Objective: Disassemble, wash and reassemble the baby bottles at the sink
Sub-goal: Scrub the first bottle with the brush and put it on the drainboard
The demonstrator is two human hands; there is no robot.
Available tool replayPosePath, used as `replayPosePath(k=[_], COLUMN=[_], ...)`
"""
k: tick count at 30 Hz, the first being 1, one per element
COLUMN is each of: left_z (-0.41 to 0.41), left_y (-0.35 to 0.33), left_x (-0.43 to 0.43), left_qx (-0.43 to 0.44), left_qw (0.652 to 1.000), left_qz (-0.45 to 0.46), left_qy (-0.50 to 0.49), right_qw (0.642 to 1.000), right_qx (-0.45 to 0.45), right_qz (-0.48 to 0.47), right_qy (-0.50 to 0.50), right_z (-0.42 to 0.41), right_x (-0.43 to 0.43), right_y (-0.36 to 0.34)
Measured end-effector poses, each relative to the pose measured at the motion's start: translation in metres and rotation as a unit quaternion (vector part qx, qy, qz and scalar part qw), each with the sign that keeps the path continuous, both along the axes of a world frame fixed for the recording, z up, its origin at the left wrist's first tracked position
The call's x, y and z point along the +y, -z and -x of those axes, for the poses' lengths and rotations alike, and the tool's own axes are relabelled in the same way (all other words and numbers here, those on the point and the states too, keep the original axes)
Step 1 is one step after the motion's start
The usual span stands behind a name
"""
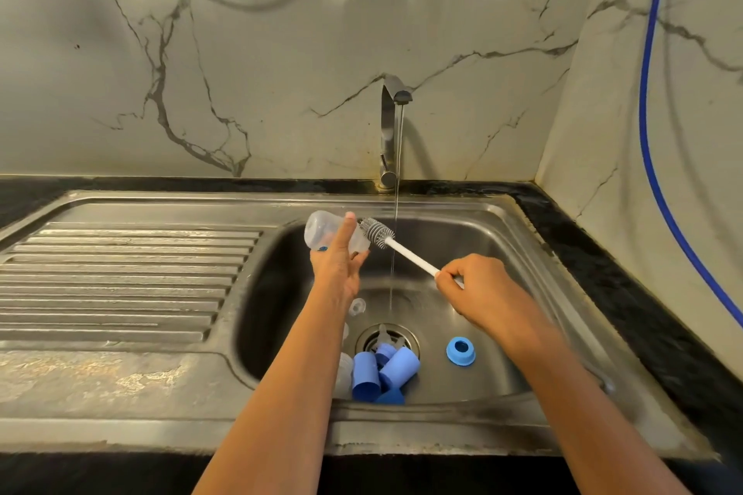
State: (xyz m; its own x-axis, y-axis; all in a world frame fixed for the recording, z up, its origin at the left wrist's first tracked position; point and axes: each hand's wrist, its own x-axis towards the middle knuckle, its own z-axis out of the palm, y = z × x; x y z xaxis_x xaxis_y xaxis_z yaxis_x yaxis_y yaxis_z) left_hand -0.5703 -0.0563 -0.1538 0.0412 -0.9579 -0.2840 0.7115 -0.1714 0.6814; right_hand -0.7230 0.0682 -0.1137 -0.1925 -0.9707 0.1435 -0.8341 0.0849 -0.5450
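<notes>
Hazards at the scrubbing step: the left hand (pixel 337 265) grips the bottle (pixel 321 229) above the 11 o'clock corner of the sink (pixel 502 253) basin, thumb across its wall, mouth turned toward 4 o'clock. The right hand (pixel 478 289) pinches the rear end of the brush (pixel 376 232), whose head lies just outside the mouth. Held so far back, the long handle probably gives little control, so the head could miss the opening or flick water outward. Wet, smooth plastic may slip from the grip and fall onto the parts below. Small pieces lie on the drain (pixel 388 336); the water stream (pixel 396 245) from the tap (pixel 390 125) could lodge them there.

Bottle: translucent, cylindrical, rounded base. Brush: grey ribbed head, straight white rod. Blue caps (pixel 396 370), tapered tubes, lie at the drain's 6 o'clock; a blue ring (pixel 460 351) at its 3 o'clock; a clear nipple (pixel 357 306) at 11 o'clock. Sink: brushed steel, ridged drainboard (pixel 120 273) at 9 o'clock.
</notes>
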Motion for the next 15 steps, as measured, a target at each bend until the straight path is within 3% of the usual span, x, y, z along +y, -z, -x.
replayPosePath(k=[5,11,15], left_z=[0.0028,0.0024,0.0044], left_y=[-0.0033,-0.0033,-0.0019], left_x=[0.0062,0.0028,0.004], left_qx=[-0.056,0.001,-0.039], left_qw=[0.995,1.0,0.998], left_qz=[0.039,0.005,0.026], left_qy=[0.074,0.014,0.033], right_qw=[0.999,1.0,1.0], right_qx=[0.004,0.003,0.008], right_qz=[0.035,-0.004,0.017], right_qy=[0.033,0.01,0.022], right_z=[0.0025,0.0036,0.0027], right_x=[-0.0018,-0.0019,-0.0014], right_y=[0.0001,-0.0022,-0.0003])
